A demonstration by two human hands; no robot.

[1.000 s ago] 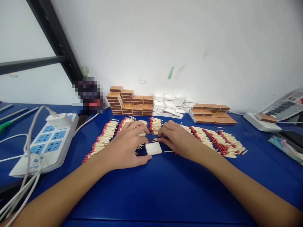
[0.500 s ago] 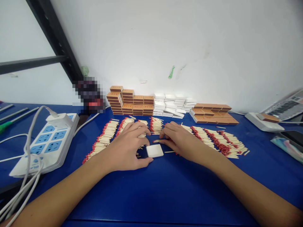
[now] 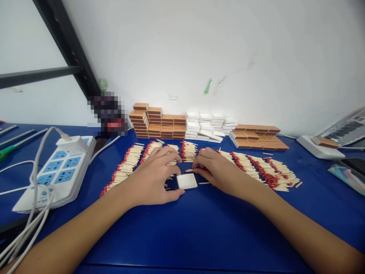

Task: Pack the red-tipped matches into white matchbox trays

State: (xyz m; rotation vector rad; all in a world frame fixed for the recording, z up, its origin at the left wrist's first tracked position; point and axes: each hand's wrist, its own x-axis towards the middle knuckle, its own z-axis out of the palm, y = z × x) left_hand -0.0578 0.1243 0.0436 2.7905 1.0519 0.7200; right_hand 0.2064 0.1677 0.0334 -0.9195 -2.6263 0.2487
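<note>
A small white matchbox tray (image 3: 187, 181) lies on the blue table in front of me. My left hand (image 3: 158, 177) curves around its left end, with the thumb at the near corner and the index finger at the far corner. Just beyond the tray, my right hand (image 3: 211, 167) pinches matches (image 3: 189, 170) whose red heads point left; how many is hidden by the fingers. A single loose match (image 3: 204, 183) rests under the right hand. Rows of red-headed matches (image 3: 189, 151) fan out behind and beside both hands.
Brown matchboxes (image 3: 154, 131) are stacked along the wall, beside white trays (image 3: 192, 127) and a low stack of brown covers (image 3: 256, 137). A white power strip (image 3: 82, 171) with cables stands at left. At right are a white device (image 3: 319, 148) and a plastic packet (image 3: 346, 179).
The view has shifted very slightly. Both hands, the tray and the matches keep nearly the same places.
</note>
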